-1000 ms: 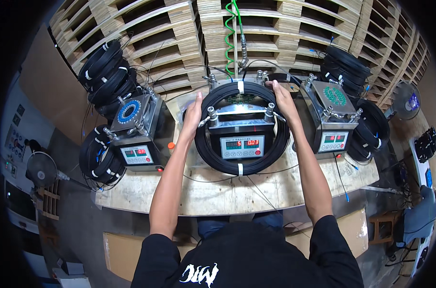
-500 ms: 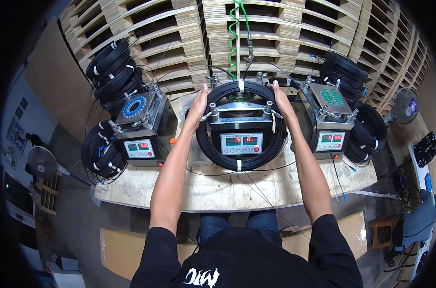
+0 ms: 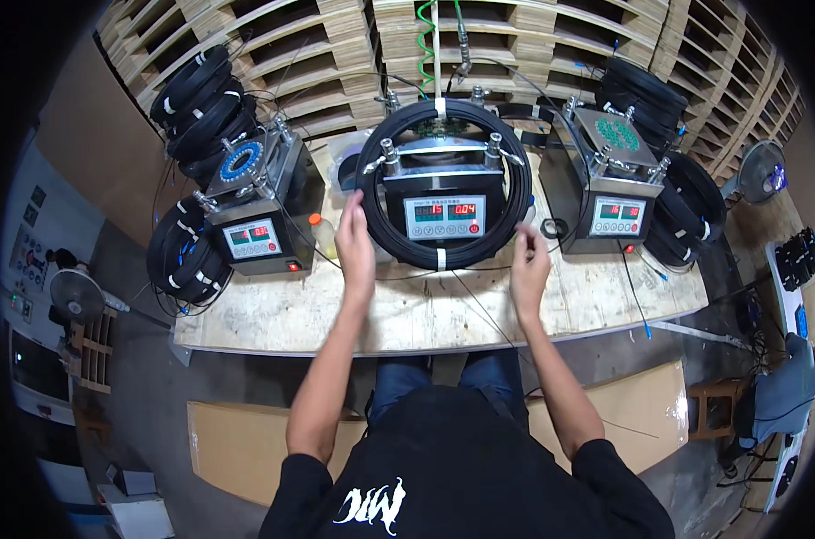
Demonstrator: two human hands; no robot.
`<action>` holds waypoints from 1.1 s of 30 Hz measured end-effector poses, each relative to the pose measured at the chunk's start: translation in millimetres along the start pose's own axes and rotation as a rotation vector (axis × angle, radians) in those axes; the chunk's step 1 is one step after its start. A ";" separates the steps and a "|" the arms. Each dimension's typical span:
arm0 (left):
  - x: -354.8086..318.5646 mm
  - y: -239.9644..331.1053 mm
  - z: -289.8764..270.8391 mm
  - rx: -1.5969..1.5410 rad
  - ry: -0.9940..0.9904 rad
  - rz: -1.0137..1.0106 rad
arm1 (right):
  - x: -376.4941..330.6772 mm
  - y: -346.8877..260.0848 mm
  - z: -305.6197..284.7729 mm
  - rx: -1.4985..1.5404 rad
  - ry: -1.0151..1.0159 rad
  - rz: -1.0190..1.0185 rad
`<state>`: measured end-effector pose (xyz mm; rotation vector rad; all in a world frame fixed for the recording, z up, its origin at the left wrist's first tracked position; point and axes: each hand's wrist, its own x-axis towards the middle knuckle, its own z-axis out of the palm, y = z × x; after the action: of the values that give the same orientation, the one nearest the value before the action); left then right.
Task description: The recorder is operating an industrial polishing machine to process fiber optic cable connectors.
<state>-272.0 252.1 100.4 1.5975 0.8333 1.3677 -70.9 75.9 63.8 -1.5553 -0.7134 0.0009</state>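
Observation:
A black cable coil (image 3: 388,240) with white ties hangs upright around the two front clamp posts of the middle machine, circling its lit display panel (image 3: 445,218). My left hand (image 3: 355,251) is open, its fingers stretched up beside the coil's lower left edge. Off the coil's lower right, my right hand (image 3: 530,265) is open with loosely bent fingers, apart from the coil; nothing shows in it. A thin black cable runs down from the coil toward the table's front edge.
To the left stands a machine (image 3: 268,242) with a blue ring plate, to the right one (image 3: 614,220) with green pieces on top. Stacks of black coils (image 3: 205,126) flank both. An orange-capped bottle (image 3: 321,235) stands left of centre. Wooden pallets (image 3: 335,72) rise behind the wooden table (image 3: 407,314).
Both hands have let go of the coil and come down toward me. The coil is in place on the middle machine. The view has tilted, shifting the table upward in the picture.

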 end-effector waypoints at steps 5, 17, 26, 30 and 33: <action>-110.0 -19.6 1.1 -0.311 -0.141 -0.261 | -83.4 39.9 6.2 0.274 -0.532 0.729; -96.1 -38.4 -5.4 -0.613 -0.053 -0.621 | -102.0 69.0 -29.2 0.736 0.178 0.860; -12.8 -29.8 -54.1 -0.438 0.063 -0.293 | 37.8 30.8 -151.2 0.377 0.494 0.143; 12.9 -5.1 -57.0 -0.377 0.056 -0.180 | 96.4 -17.7 -171.7 0.297 0.520 -0.050; 28.7 8.9 -60.6 -0.343 0.074 -0.136 | 128.5 -46.8 -183.5 0.275 0.493 -0.147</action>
<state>-326.8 284.8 122.8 1.2120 0.6931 1.3933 87.8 -36.4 184.6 -1.1711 -0.4115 -0.3678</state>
